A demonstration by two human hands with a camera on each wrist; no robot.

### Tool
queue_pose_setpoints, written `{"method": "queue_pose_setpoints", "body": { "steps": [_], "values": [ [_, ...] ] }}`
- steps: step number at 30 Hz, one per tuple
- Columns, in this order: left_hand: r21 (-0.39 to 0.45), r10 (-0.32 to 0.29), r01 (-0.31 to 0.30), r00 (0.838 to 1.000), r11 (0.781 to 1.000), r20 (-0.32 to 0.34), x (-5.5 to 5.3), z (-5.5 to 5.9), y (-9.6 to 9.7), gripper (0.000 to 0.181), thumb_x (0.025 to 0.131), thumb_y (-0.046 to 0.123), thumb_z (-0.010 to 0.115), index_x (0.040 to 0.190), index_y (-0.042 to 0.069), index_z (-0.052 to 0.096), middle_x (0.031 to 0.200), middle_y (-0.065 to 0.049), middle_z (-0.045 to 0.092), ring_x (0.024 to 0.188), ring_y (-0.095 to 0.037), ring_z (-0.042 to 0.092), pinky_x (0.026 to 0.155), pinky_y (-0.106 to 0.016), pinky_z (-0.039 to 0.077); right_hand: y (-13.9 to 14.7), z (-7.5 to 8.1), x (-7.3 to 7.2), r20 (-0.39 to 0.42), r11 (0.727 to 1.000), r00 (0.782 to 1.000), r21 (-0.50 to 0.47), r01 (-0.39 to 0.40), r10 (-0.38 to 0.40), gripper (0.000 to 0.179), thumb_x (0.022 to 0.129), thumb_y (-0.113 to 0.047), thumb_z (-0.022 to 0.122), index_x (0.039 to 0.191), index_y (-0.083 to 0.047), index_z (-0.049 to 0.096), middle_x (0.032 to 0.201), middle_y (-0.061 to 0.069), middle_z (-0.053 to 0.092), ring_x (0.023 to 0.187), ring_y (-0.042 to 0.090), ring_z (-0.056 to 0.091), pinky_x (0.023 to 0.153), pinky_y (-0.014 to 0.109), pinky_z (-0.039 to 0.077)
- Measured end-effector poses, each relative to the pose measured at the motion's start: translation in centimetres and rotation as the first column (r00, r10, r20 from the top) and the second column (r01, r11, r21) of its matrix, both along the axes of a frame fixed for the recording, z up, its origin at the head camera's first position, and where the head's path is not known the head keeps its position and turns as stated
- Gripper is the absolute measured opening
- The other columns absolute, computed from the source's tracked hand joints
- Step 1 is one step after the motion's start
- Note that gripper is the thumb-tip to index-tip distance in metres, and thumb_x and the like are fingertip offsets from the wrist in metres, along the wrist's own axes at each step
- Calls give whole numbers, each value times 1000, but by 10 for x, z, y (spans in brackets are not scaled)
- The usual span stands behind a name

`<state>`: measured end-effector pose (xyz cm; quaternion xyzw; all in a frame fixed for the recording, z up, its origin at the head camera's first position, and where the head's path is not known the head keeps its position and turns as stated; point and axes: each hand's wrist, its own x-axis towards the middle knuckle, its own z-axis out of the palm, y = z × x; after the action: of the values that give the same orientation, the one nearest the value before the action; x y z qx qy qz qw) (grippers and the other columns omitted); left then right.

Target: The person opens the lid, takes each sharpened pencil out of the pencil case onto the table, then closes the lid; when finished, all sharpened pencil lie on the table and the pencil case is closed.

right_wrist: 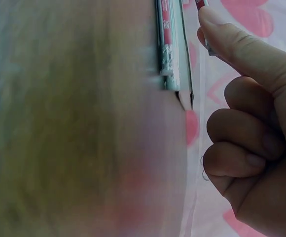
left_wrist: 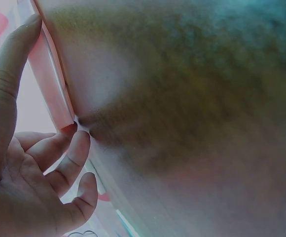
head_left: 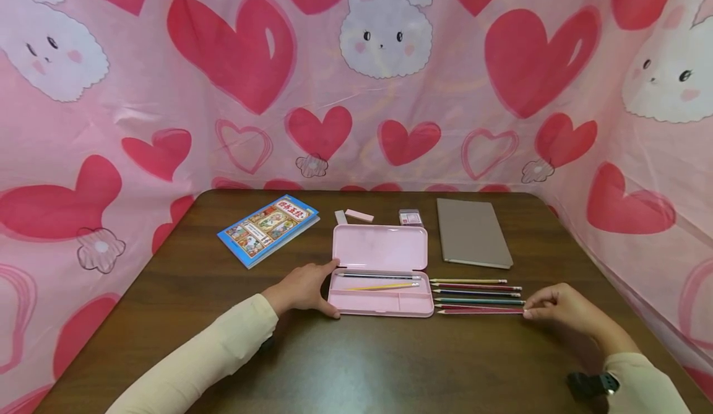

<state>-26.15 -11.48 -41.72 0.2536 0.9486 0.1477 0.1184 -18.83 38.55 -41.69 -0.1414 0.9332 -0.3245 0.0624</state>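
Note:
A pink pencil case (head_left: pixel 364 301) lies with its lid raised at the table's middle, holding a dark pencil (head_left: pixel 379 276) and a yellow pencil (head_left: pixel 384 287). My left hand (head_left: pixel 305 286) grips its left end, thumb (left_wrist: pixel 22 44) at the front corner and forefinger toward the hinge. To the right of the case, several pencils (head_left: pixel 479 301) lie side by side, tips pointing left. My right hand (head_left: pixel 574 309) pinches the rear end of the nearest red pencil (head_left: pixel 481 312) between thumb (right_wrist: pixel 246 49) and forefinger; its other fingers are curled into the palm.
Behind the case are a pink stick-like piece (head_left: pixel 359 215), a pale grey piece (head_left: pixel 340 217) and a small labelled box (head_left: pixel 411 218). A blue-covered book (head_left: pixel 268 228) lies back left, a grey-brown notebook (head_left: pixel 473 231) back right. Patterned pink cloth (head_left: pixel 367 98) surrounds the table.

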Motion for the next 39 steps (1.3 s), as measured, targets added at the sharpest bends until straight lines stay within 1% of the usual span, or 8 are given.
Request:
{"method": "queue_pose_setpoints", "body": {
  "steps": [6, 8, 12, 15, 22, 27, 34, 39],
  "values": [
    [16, -7, 7, 1000, 1000, -1, 0, -2, -1, 107, 56, 60, 79, 142, 11, 36, 127, -15, 57, 111, -30, 54, 94, -47, 43, 7, -8, -1, -17, 998, 998, -38, -57, 56, 1, 78, -9, 71, 78, -9, 71, 67, -18, 57, 60, -7, 39, 49, 20, 33],
    [22, -9, 9, 1000, 1000, -5, -1, -2, -1, 107, 56, 60, 80, 142, 11, 37, 127, -15, 57, 111, -29, 55, 94, -47, 43, 7, -9, -1, -44, 995, 995, -52, -86, 84, 4, 77, -7, 72, 76, -10, 71, 64, -20, 52, 58, -7, 36, 46, 21, 31],
    [24, -10, 10, 1000, 1000, -12, -1, -3, -1, 107, 56, 60, 79, 142, 11, 36, 127, -14, 57, 111, -29, 55, 94, -47, 43, 6, -9, -3, -98, 987, 984, -46, -155, 150, 7, 73, -7, 75, 73, -10, 69, 63, -20, 49, 56, -8, 32, 44, 21, 28],
    [22, -15, 16, 1000, 1000, -17, -2, -3, -1, 108, 56, 60, 79, 142, 10, 37, 127, -14, 57, 111, -29, 55, 94, -46, 43, 5, -9, -5, -99, 985, 980, -23, -173, 170, 9, 73, -8, 76, 73, -11, 68, 62, -20, 47, 55, -8, 31, 44, 20, 27],
    [11, -17, 17, 1000, 1000, -20, -2, -3, -1, 108, 56, 60, 79, 142, 10, 37, 126, -14, 57, 110, -28, 55, 94, -46, 43, 4, -10, -6, -70, 988, 986, 15, -152, 153, 10, 72, -13, 77, 73, -11, 68, 60, -21, 39, 54, -8, 30, 46, 19, 28],
    [4, -13, 13, 1000, 1000, -1, -2, -2, 0, 107, 57, 61, 79, 142, 12, 36, 128, -13, 56, 111, -28, 55, 95, -46, 43, 3, -10, -4, -49, 993, 992, -14, -116, 115, 10, 73, -13, 77, 76, -8, 69, 57, -20, 31, 51, -7, 28, 43, 20, 27],
    [2, -16, 16, 1000, 1000, -2, -3, -2, -1, 107, 57, 61, 78, 142, 11, 36, 128, -13, 56, 111, -28, 54, 94, -46, 43, -9, -4, -12, 1, 999, 999, -28, -38, 38, 12, 78, -18, 73, 81, -6, 69, 59, -17, 41, 55, -5, 32, 45, 21, 28],
    [4, -14, 14, 1000, 1000, -1, -4, -3, -1, 107, 58, 61, 78, 143, 11, 36, 129, -13, 55, 112, -28, 54, 95, -46, 43, -24, -1, -24, 24, 999, 999, -37, -25, 26, 14, 79, -21, 73, 82, -7, 69, 58, -14, 39, 53, -3, 34, 46, 21, 31]
  ]
}}
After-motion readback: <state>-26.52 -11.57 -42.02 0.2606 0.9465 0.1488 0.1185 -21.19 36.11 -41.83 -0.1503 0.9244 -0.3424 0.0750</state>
